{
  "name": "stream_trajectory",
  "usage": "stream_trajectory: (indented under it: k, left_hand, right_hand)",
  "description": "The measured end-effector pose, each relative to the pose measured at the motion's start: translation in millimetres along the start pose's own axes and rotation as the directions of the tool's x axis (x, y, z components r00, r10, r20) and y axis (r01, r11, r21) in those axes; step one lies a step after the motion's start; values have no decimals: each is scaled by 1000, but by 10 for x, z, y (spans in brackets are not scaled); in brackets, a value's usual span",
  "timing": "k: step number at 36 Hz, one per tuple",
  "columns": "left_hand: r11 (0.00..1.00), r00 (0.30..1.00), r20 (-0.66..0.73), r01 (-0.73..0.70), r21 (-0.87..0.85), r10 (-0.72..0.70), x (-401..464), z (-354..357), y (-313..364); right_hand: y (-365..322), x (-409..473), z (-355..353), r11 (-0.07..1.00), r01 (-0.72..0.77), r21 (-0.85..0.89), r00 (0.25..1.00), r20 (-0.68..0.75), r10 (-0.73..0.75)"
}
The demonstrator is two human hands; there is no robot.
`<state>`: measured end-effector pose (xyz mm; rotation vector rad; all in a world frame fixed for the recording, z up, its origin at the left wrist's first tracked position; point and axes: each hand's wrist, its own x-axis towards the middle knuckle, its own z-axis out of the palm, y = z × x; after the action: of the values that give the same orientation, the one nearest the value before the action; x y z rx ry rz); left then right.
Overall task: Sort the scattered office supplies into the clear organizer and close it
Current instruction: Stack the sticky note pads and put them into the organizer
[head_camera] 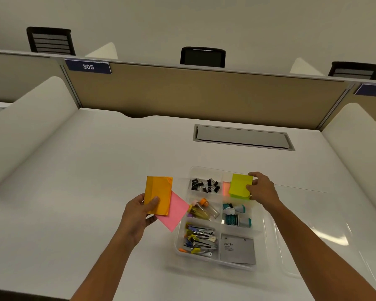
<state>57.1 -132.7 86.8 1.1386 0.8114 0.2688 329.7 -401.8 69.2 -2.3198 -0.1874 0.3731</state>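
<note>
The clear organizer (218,262) lies open on the white desk, its compartments holding black binder clips (205,185), small tubes (203,209), teal correction tapes (237,215), coloured clips (199,240) and a grey Camlin box (237,248). My right hand (262,189) grips a lime-green sticky-note pad (240,186) over the far right compartment, where a pink pad (226,187) lies. My left hand (139,210) holds an orange sticky-note pad (159,194) and a pink pad (175,211) just left of the organizer.
The organizer's clear lid (313,231) lies flat to its right. A recessed cable flap (243,137) sits in the desk behind it. A tan partition (204,94) and white side dividers enclose the desk; black chairs stand beyond.
</note>
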Motion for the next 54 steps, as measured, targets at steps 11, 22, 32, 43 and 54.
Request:
stream_trajectory:
  k: [11,22,32,43,54]
  left_hand:
    - [1000,1000,-14,-7,-7,6,-55,193,4]
    - [997,992,126,-27,71,18,-72,691,77]
    - [980,961,275,-71,183,19,-60,1141,86]
    - [976,934,351,-11,217,-68,84,1392,42]
    - [957,895,423,9,291,-137,234,1322,-104]
  right_hand:
    - [-86,-133,-16,833,204,-515,977,56,-205]
    - [-318,-674,-45,964,170,205,958,196,-211]
    - [-248,-1285,-62,858,27,514,933,294,-205]
    - [64,-1351,-155,829,-37,558,994,106,-27]
    - [243,-1044,-456,891,-37,452,979,-161,122]
